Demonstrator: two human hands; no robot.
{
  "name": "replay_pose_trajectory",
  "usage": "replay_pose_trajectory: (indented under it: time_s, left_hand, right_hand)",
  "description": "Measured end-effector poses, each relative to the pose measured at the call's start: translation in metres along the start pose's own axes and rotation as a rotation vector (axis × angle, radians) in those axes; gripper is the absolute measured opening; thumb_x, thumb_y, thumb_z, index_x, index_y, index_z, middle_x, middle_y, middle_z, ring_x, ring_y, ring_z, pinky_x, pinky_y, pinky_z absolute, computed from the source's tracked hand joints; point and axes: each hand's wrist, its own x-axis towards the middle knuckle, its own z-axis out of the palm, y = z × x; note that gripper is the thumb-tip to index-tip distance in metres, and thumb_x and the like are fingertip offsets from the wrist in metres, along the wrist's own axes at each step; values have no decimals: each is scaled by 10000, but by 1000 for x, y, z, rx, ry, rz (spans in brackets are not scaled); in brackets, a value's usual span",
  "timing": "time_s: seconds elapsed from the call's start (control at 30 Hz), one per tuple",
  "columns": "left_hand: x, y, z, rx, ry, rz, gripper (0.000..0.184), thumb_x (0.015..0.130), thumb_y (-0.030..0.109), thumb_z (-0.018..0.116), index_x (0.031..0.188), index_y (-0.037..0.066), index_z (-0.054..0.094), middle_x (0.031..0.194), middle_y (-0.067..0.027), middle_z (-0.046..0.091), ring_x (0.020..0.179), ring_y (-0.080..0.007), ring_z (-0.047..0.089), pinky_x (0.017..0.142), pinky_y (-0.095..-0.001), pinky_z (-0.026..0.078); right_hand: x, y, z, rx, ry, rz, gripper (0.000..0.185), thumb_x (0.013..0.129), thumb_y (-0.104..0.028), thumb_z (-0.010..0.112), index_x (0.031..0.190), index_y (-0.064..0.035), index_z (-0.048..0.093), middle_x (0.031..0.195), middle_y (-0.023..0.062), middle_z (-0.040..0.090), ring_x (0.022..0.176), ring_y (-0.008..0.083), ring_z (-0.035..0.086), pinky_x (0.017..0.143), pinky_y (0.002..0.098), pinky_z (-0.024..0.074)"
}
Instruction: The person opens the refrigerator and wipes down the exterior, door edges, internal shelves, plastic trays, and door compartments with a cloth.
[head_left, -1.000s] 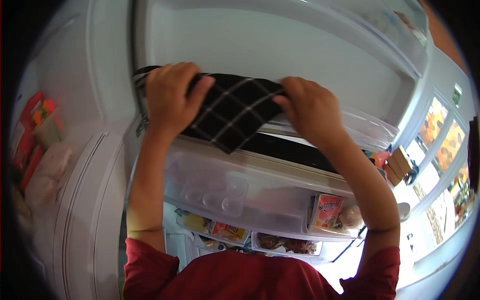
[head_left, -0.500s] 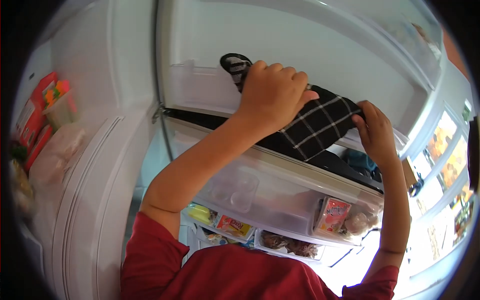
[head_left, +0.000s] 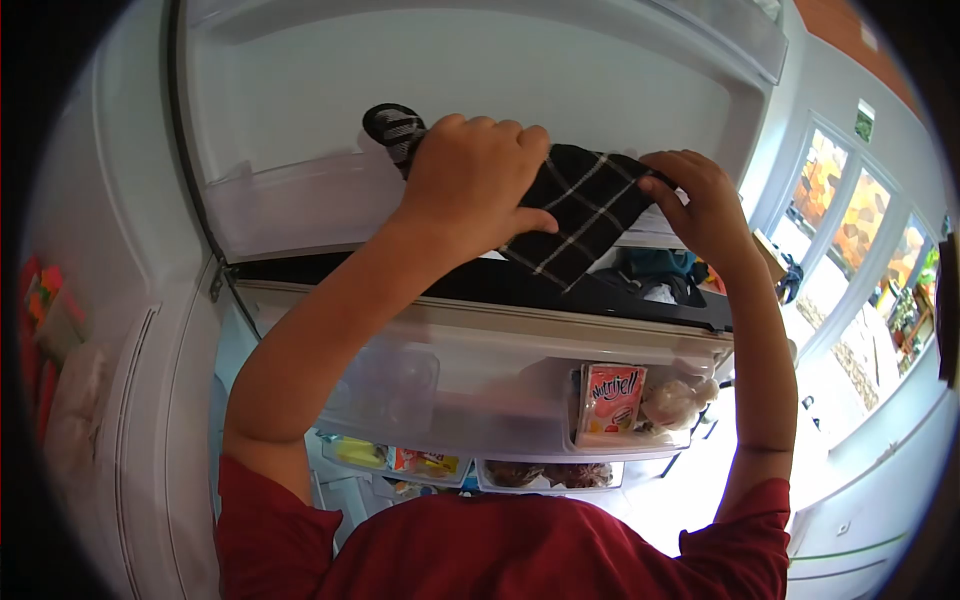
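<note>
My left hand (head_left: 478,178) is closed around a black cloth with white checks (head_left: 578,215), its thumb lying across the front. A rounded end of the cloth sticks out to the left of that hand. At the cloth's right corner, my right hand (head_left: 695,195) pinches the fabric between thumb and fingers. The cloth is stretched between both hands, its lower corner hanging over the dark top edge of the lower fridge door. Behind it is the inner face of the open upper door (head_left: 480,75). What lies under my left palm is hidden.
The lower door's shelf (head_left: 480,415) holds a red Nutrijell box (head_left: 612,397) and a clear bag (head_left: 675,405). Below are small bins (head_left: 550,487) of packets. At the left stands the fridge body (head_left: 140,400) with bagged food. Windows (head_left: 850,210) are at the right.
The view has swung right, so the doors and the arms sit farther left. Both hands keep hold of the cloth, which now spans a shorter stretch between them.
</note>
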Motion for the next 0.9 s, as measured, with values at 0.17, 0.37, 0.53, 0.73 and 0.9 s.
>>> replay_pose_trajectory:
  time_s: [0.17, 0.37, 0.53, 0.73, 0.9]
  left_hand:
    - [-1, -8, 2, -80, 0, 17, 505, 613, 477, 744, 830, 68, 542, 672, -42, 569, 669, -202, 589, 639, -320, 431]
    - [-18, -17, 0, -83, 127, 24, 537, 610, 472, 737, 863, 47, 528, 717, -75, 569, 718, -251, 584, 681, -358, 431]
    - [-26, -16, -20, -75, -8, -86, 579, 611, 480, 730, 908, 25, 532, 752, -102, 576, 738, -285, 577, 707, -385, 426]
    - [-30, -8, -21, -97, 2, -123, 623, 581, 515, 739, 892, 15, 537, 748, -110, 567, 725, -291, 566, 679, -391, 419]
    - [-32, -10, -6, -20, 246, -27, 606, 589, 540, 736, 828, 18, 545, 690, -113, 534, 657, -289, 537, 617, -380, 404]
  right_hand:
    - [8, -8, 8, 53, 17, 3, 210, 819, -208, 609, 928, -30, 612, 794, 148, 614, 775, 342, 579, 698, 409, 449]
    - [18, -40, 44, 98, 201, -31, 184, 785, -171, 610, 912, -38, 599, 810, 138, 605, 777, 337, 583, 693, 428, 447]
    - [5, -55, 45, 122, 244, -17, 268, 754, -142, 635, 1010, -78, 587, 905, 109, 597, 903, 310, 568, 804, 416, 426]
    - [-60, -21, 9, -280, 345, 36, 470, 709, -190, 710, 1155, -158, 563, 1141, 72, 509, 1160, 300, 437, 961, 439, 350]
    - [-119, 21, -18, -289, 610, 490, 242, 765, -252, 707, 816, -74, 551, 907, 87, 548, 838, 228, 548, 714, 348, 441]
